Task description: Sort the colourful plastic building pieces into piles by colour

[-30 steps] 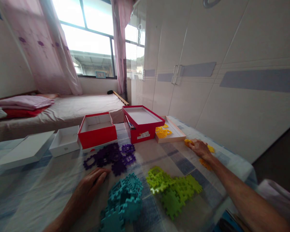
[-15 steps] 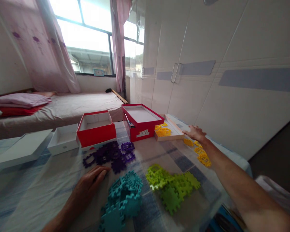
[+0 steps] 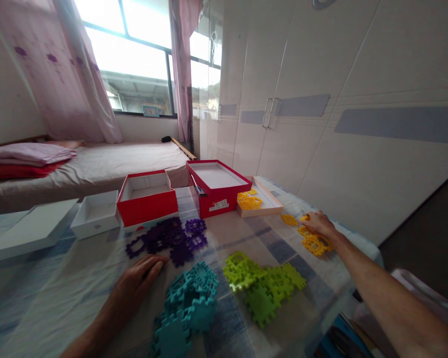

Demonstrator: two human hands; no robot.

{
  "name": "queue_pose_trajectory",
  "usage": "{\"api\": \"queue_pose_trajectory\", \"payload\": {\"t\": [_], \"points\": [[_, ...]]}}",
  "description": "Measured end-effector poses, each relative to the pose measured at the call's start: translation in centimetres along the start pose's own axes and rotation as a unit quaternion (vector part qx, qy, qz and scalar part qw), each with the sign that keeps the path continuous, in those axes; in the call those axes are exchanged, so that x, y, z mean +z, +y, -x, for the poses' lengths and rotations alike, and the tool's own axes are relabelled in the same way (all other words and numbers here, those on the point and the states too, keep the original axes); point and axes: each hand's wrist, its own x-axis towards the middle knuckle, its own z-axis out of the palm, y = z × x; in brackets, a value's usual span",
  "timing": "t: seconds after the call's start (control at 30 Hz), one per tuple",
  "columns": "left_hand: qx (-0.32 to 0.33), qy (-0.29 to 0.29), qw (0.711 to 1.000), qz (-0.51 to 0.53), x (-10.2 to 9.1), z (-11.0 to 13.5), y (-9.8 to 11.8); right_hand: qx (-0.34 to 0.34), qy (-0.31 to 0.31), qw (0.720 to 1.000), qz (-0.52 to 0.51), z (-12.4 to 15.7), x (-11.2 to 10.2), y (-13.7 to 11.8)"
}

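On the right, my right hand [image 3: 319,223] has its fingers closed on a yellow interlocking tile [image 3: 305,218]. More yellow tiles [image 3: 315,244] lie beneath and beside it, and a single one [image 3: 289,220] rests to its left. My left hand [image 3: 144,273] lies on the cloth with its fingers loosely stretched forward, holding nothing. Just beyond it is a heap of purple tiles [image 3: 171,236]. Teal tiles [image 3: 190,303] are piled to its right, and lime green tiles [image 3: 265,283] lie between the two hands. A shallow tray [image 3: 263,212] holds other yellow tiles [image 3: 249,201].
An open red box [image 3: 147,208] and a red box with an upturned lid [image 3: 218,201] stand at the back. Left of them are a white box [image 3: 97,221] and a white lid [image 3: 33,228]. A bed [image 3: 130,159] and a wardrobe [image 3: 294,154] stand behind the table.
My right hand has moved back from beside the tray to the loose yellow tiles and closed on one. My left hand has stayed where it was.
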Motion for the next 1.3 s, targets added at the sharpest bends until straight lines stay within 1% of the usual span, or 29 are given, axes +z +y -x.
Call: {"api": "queue_pose_trajectory", "payload": {"t": [0.07,0.13,0.27,0.37,0.47,0.6,0.73,0.8,0.87,1.0,1.07,1.1,1.17,1.23,1.3], "points": [[0.003,0.005,1.000,0.000,0.0,0.0,-0.1,-0.002,-0.002,1.000,-0.002,0.2,-0.3,-0.2],[0.008,0.010,1.000,-0.001,0.1,0.0,-0.3,-0.006,0.002,1.000,-0.006,0.4,-0.8,-0.9],[0.015,0.012,1.000,-0.005,0.2,0.0,-0.6,-0.005,0.016,1.000,-0.003,1.0,-1.4,-3.6],[0.014,0.012,1.000,-0.008,0.2,0.0,-0.6,-0.005,0.018,1.000,0.011,1.5,-1.2,-5.6],[0.013,0.010,1.000,-0.005,0.2,0.0,-0.4,-0.016,-0.010,1.000,0.008,1.8,-0.6,-6.8],[0.010,0.011,1.000,-0.001,0.1,0.0,-0.2,-0.035,-0.028,0.999,-0.012,1.6,-0.2,-6.7],[0.003,0.000,1.000,0.007,0.1,0.0,-0.1,-0.040,-0.012,0.998,-0.051,1.3,-1.1,-5.3],[0.004,-0.007,1.000,0.012,0.1,0.0,-0.1,-0.027,0.012,0.997,-0.074,0.9,-2.0,-5.0],[0.003,-0.008,1.000,0.013,0.1,0.0,0.0,-0.019,0.033,0.994,-0.100,0.1,-3.0,-5.6],[0.003,0.003,1.000,0.006,0.0,-0.1,0.1,-0.042,0.052,0.986,-0.154,-2.9,-4.7,-9.3],[0.006,0.003,1.000,0.002,0.0,0.0,0.1,-0.049,0.064,0.982,-0.168,-4.3,-5.4,-10.6],[0.007,0.002,1.000,0.000,0.0,0.0,0.0,-0.048,0.070,0.982,-0.169,-4.8,-5.6,-10.7],[0.010,0.004,1.000,-0.004,0.0,0.0,-0.1,-0.039,0.069,0.984,-0.161,-4.9,-5.8,-9.5],[0.014,0.003,1.000,-0.006,0.0,-0.1,-0.2,-0.025,0.043,0.989,-0.142,-4.1,-5.4,-6.9],[0.016,-0.004,1.000,-0.007,0.1,-0.1,-0.4,-0.013,-0.003,0.993,-0.120,-2.6,-4.6,-3.8]]}}
